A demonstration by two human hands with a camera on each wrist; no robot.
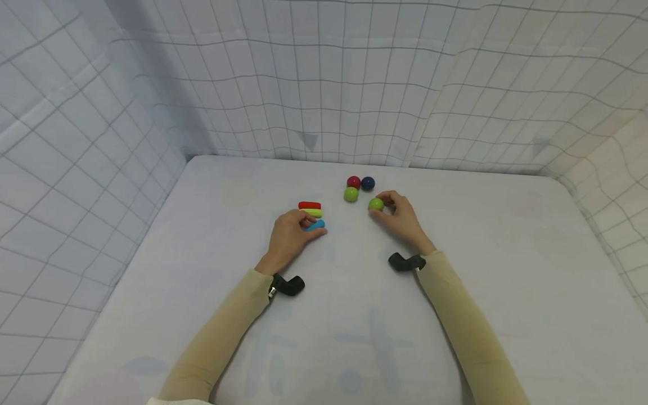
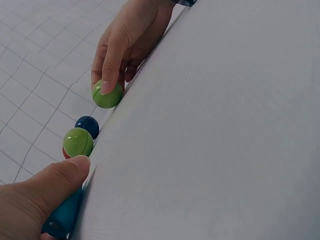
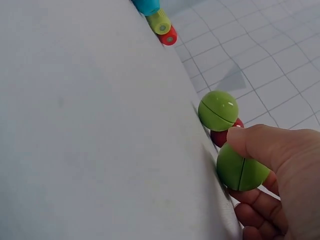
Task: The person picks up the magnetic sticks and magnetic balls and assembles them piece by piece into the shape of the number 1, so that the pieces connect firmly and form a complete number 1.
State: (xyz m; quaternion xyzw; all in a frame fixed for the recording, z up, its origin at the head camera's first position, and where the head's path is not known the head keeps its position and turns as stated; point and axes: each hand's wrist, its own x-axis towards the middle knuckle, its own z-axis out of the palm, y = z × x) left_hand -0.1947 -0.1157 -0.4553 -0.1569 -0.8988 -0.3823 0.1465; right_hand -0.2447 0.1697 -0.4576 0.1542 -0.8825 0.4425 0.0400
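Note:
My left hand [image 1: 289, 236] pinches a short blue cylinder [image 1: 316, 225] between thumb and fingers, close over the white table. Just beyond it a red cylinder [image 1: 310, 205] and a yellow-green cylinder [image 1: 314, 213] lie side by side. On the other side, my right hand [image 1: 402, 220] grips a green ball [image 1: 376, 205] by thumb and fingertips; a dark seam runs round this ball [image 3: 240, 169] in the right wrist view. To its left a second green ball [image 1: 351, 194] sits in front of a red ball [image 1: 354, 181] and a dark blue ball [image 1: 368, 183].
The white table [image 1: 506, 270] reaches to a white, grid-lined cloth wall [image 1: 314, 84] behind it, with similar cloth at both sides. Black wrist cameras [image 1: 289, 286] are worn at both sleeve cuffs.

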